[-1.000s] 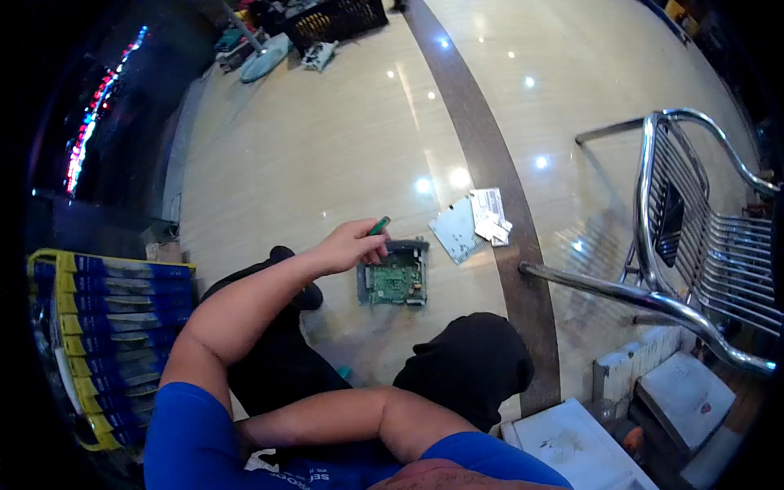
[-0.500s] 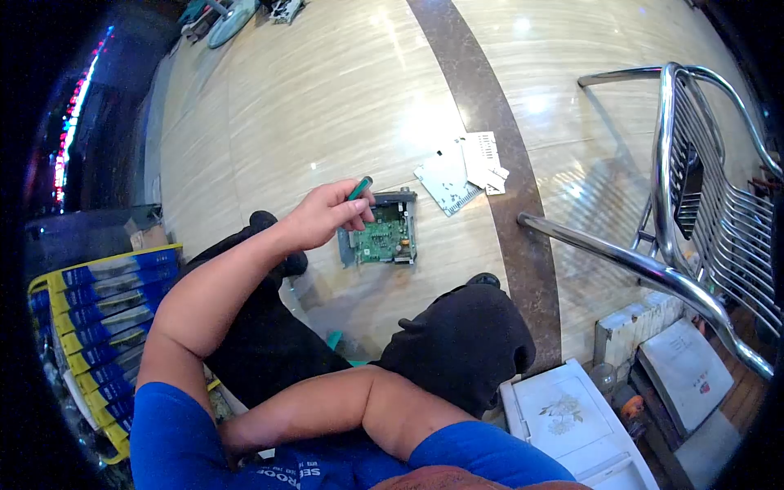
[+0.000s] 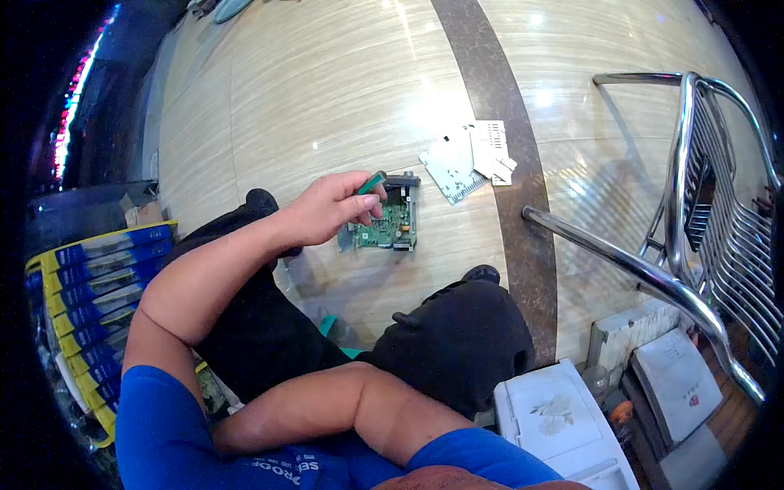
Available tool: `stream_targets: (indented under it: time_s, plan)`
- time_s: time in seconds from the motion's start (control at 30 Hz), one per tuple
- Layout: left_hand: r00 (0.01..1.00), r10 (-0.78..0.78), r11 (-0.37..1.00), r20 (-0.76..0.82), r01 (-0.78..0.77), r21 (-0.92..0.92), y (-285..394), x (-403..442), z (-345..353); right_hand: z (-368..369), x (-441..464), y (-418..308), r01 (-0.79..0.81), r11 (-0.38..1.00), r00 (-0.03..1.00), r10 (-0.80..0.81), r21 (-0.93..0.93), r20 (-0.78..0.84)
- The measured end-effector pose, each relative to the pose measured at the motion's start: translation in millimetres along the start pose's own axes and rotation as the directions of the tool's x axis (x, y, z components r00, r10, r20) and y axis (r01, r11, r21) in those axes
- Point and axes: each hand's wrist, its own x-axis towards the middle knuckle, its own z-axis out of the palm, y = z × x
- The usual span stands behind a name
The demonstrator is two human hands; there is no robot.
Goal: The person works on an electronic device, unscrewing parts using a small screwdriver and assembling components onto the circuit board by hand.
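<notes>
My left hand (image 3: 339,204) is closed round a green-handled tool (image 3: 372,183) with a dark end, shaped like a screwdriver handle; its working end is hidden. The hand is over the left part of an opened electronic unit (image 3: 414,214), covering some of it. Inside the metal frame lies a green circuit board (image 3: 390,224) with small components and connectors. My right forearm (image 3: 302,400) crosses my body to the left, and its hand is out of sight near my left upper arm.
Metal cover plates (image 3: 452,167) lie on the tiled floor beyond the unit. At right stands a chrome chair (image 3: 629,253); a white box (image 3: 555,408) is by my right knee. Yellow-and-blue packets (image 3: 106,286) are racked at left. Something teal (image 3: 327,324) lies between my legs.
The camera view has shifted slightly, so the unit and plates appear a little higher. My left hand still grips the green-handled tool, now tilted more to the right.
</notes>
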Motion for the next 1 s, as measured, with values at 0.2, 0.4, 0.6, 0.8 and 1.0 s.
stream_targets:
  time_s: [0.2, 0.4, 0.6, 0.8, 1.0]
  plan:
    - [1.000, -0.012, 1.000, -0.020, 0.012, 0.014, -7, 0, 2, 3, 2, -1, 0.020, 1.000, 1.000, -0.020, 0.005, 0.015]
    - [0.999, -0.010, 0.997, -0.040, 0.013, 0.078, -2, 4, -4, 4, 7, 0, 0.014, 1.000, 1.000, -0.014, -0.014, 0.020]
    - [0.999, 0.009, 0.997, -0.044, -0.005, 0.083, 1, -1, 1, 2, 15, 4, 0.009, 1.000, 1.000, -0.009, -0.024, 0.010]
    - [0.999, 0.025, 0.993, -0.040, -0.020, 0.116, 2, -4, 1, 1, 20, 4, 0.010, 0.999, 1.000, -0.010, -0.036, 0.007]
    - [0.998, 0.042, 0.990, -0.047, -0.036, 0.133, 8, -7, 2, 1, 29, 6, 0.007, 0.999, 1.000, -0.007, -0.046, 0.002]
